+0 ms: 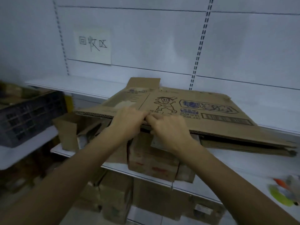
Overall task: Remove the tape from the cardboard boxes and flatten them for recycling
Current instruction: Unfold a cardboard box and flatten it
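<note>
Both hands' fingers (151,118) curled over flattened box (194,109) near edge, box lying flat, long axis left-right

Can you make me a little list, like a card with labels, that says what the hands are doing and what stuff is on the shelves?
Place: white shelves against a white wall
Sign: paper sign with handwritten characters on the wall
Main thing: flattened cardboard box with a cartoon figure printed on it, lying on the shelf
Left hand: on the near edge of the flattened box
Right hand: on the same edge, touching the left hand
Below: closed cardboard boxes on lower shelves
Left side: dark plastic crate
Tape: none clearly visible
</note>
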Action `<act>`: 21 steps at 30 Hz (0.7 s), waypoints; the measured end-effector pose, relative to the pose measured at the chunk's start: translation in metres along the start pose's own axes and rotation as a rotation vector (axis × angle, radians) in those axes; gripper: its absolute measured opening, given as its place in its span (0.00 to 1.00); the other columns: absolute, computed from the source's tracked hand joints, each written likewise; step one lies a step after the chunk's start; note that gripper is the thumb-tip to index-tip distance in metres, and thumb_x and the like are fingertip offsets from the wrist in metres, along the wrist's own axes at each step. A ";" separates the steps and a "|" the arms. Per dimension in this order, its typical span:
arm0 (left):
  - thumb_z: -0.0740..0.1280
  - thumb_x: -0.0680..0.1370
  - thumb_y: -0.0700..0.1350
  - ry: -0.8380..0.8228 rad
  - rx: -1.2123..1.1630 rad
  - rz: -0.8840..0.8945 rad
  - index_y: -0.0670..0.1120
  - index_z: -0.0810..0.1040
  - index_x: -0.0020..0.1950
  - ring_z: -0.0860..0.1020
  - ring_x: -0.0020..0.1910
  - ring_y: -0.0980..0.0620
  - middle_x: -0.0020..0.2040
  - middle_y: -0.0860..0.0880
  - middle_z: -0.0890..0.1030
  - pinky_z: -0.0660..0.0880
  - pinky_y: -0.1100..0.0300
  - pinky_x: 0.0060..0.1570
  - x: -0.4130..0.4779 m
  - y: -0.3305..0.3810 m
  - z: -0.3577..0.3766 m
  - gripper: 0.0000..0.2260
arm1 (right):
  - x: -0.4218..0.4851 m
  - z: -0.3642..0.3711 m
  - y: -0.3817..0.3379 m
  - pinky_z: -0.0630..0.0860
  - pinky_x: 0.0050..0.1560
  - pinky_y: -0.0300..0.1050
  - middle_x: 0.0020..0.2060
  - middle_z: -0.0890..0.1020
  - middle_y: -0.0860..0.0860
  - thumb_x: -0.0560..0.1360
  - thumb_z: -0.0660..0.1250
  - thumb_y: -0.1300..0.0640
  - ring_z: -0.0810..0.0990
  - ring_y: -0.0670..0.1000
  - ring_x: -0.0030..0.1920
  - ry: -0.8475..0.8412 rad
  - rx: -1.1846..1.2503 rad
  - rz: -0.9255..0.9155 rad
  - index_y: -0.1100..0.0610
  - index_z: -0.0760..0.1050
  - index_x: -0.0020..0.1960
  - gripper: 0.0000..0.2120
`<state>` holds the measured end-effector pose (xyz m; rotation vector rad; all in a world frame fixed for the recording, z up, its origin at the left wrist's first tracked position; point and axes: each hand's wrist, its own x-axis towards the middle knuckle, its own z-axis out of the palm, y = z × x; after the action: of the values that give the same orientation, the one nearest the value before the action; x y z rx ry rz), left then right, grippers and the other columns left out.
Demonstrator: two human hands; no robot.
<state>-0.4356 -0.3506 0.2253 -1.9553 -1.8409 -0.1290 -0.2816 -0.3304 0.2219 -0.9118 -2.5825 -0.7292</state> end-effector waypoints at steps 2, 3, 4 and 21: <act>0.65 0.77 0.48 0.005 -0.014 -0.013 0.57 0.67 0.70 0.75 0.57 0.49 0.61 0.53 0.78 0.74 0.53 0.51 -0.009 -0.021 0.004 0.22 | 0.003 0.000 -0.002 0.71 0.53 0.48 0.64 0.74 0.51 0.74 0.67 0.47 0.75 0.55 0.61 -0.037 0.030 0.004 0.50 0.54 0.74 0.34; 0.65 0.77 0.49 0.012 -0.011 -0.014 0.59 0.66 0.71 0.75 0.58 0.50 0.63 0.54 0.77 0.74 0.54 0.51 -0.015 -0.033 0.006 0.22 | 0.000 -0.001 0.000 0.69 0.59 0.50 0.66 0.72 0.52 0.72 0.69 0.43 0.72 0.55 0.64 -0.062 0.031 0.021 0.50 0.49 0.75 0.40; 0.65 0.77 0.49 0.015 -0.005 -0.022 0.60 0.65 0.72 0.75 0.59 0.51 0.66 0.56 0.75 0.74 0.56 0.52 -0.021 -0.046 0.007 0.23 | -0.006 -0.003 0.006 0.66 0.64 0.51 0.69 0.69 0.52 0.70 0.69 0.40 0.69 0.55 0.67 -0.084 0.020 0.039 0.50 0.45 0.76 0.46; 0.64 0.78 0.47 -0.092 0.012 -0.283 0.61 0.64 0.73 0.77 0.53 0.44 0.62 0.45 0.78 0.70 0.56 0.44 -0.057 -0.316 0.083 0.25 | 0.076 0.045 -0.044 0.81 0.41 0.51 0.55 0.83 0.57 0.60 0.77 0.70 0.82 0.58 0.54 0.074 0.152 0.078 0.56 0.78 0.61 0.31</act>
<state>-0.7665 -0.3687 0.2112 -1.7079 -2.1655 -0.1164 -0.3727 -0.2971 0.2023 -0.9140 -2.4836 -0.5272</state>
